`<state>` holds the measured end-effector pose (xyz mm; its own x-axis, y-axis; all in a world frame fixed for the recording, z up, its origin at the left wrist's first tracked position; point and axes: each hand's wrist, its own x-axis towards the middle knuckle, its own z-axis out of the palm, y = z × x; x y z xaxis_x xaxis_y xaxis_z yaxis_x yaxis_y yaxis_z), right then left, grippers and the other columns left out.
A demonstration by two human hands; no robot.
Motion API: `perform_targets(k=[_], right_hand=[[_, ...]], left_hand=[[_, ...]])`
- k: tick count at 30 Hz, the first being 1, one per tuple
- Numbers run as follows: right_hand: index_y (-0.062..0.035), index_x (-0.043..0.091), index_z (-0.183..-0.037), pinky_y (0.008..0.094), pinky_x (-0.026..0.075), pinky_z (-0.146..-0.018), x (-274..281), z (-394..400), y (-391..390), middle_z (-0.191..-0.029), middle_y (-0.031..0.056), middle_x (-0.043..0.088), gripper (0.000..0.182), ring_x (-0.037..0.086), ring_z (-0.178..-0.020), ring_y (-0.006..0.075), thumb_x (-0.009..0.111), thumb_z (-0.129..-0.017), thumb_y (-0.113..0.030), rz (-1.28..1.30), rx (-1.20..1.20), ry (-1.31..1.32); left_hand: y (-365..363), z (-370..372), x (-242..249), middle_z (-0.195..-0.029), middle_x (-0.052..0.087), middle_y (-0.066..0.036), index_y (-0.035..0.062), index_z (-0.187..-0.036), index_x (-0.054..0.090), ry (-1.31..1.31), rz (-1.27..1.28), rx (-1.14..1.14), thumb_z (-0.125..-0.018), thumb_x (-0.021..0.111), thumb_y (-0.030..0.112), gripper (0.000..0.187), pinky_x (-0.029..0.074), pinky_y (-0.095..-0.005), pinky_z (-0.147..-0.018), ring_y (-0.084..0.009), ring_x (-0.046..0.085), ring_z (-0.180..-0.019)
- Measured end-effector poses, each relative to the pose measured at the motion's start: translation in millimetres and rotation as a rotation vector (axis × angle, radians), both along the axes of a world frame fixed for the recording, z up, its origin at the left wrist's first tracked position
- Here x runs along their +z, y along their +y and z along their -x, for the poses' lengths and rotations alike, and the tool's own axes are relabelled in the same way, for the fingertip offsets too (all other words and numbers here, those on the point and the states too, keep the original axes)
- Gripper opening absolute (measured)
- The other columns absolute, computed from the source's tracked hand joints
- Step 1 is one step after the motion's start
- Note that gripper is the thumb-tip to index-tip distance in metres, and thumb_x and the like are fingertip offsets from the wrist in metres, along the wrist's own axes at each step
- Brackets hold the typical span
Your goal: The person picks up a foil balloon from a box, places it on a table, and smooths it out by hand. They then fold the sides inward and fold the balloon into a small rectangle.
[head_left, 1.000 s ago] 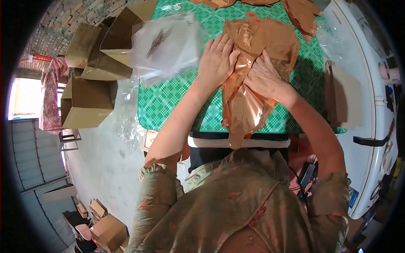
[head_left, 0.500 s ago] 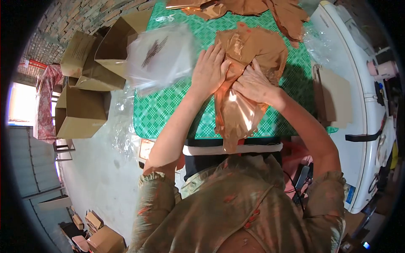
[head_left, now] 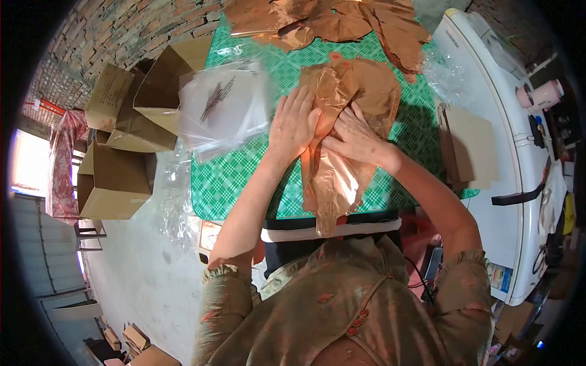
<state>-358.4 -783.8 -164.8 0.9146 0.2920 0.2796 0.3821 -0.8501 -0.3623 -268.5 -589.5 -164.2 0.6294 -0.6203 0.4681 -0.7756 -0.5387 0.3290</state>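
Observation:
A flat, deflated copper-coloured foil balloon (head_left: 337,178) lies partly folded on the table, its narrow end hanging over the front edge. My left hand (head_left: 291,127) rests palm down along its left edge, fingers stretched out and the thumb on the foil. Across the middle of the balloon lies my right hand (head_left: 355,136), fingers extended, with some fingertips hidden by a fold. To the left of my left hand is a stack of clear plastic bags (head_left: 244,113) with dark print. More copper foil balloons (head_left: 342,25) are spread at the far end.
A green checked cloth (head_left: 223,192) covers the table. Open cardboard boxes (head_left: 119,183) stand to the left. On the right are flat cardboard pieces (head_left: 473,146), crumpled clear plastic (head_left: 448,76) and a white appliance (head_left: 488,79). A small white tie (head_left: 230,50) lies at the far left.
The view has tilted, so the table sits lower in the picture and more of the far foil shows. Both hands stay on the balloon, in nearly the same position.

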Motion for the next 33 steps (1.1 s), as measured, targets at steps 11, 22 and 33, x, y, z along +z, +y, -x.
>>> perform_targets(k=[11, 22, 33], right_hand=[[-0.003, 0.05, -0.14, 0.0579, 0.018, -0.126, 24, -5, -7, -0.144, 0.0231, 0.053, 0.046, 0.039, -0.144, 0.0411, 0.054, -0.098, -0.021, -0.296, -0.001, 0.167], [-0.0024, 0.063, -0.123, 0.0434, 0.05, -0.099, 36, -9, -32, -0.119, 0.014, 0.069, 0.027, 0.066, -0.114, 0.0313, 0.058, -0.096, -0.001, -0.396, -0.347, -0.143], [-0.0096, 0.072, -0.118, 0.0457, 0.041, -0.106, 29, -4, -37, -0.124, 0.0067, 0.068, 0.023, 0.06, -0.124, 0.0277, 0.065, -0.101, -0.023, 0.163, -0.1, -0.294]], left_hand=[[0, -2, -4, -0.159, 0.051, -0.019, 0.0006, -0.15, 0.054, -0.02, 0.034, -0.012, -0.112, 0.047, 0.035, 0.052, 0.032, -0.0538, -0.125, -0.0405, 0.044, -0.149], [0, -3, -4, -0.159, 0.051, -0.02, 0.0007, -0.151, 0.053, -0.023, 0.003, -0.001, -0.11, 0.05, 0.037, 0.054, 0.032, -0.0543, -0.125, -0.0415, 0.044, -0.149], [-1, -2, -3, -0.16, 0.051, -0.018, 0.0011, -0.152, 0.051, -0.026, -0.01, -0.002, -0.109, 0.053, 0.041, 0.059, 0.032, -0.0534, -0.125, -0.0401, 0.043, -0.15]])
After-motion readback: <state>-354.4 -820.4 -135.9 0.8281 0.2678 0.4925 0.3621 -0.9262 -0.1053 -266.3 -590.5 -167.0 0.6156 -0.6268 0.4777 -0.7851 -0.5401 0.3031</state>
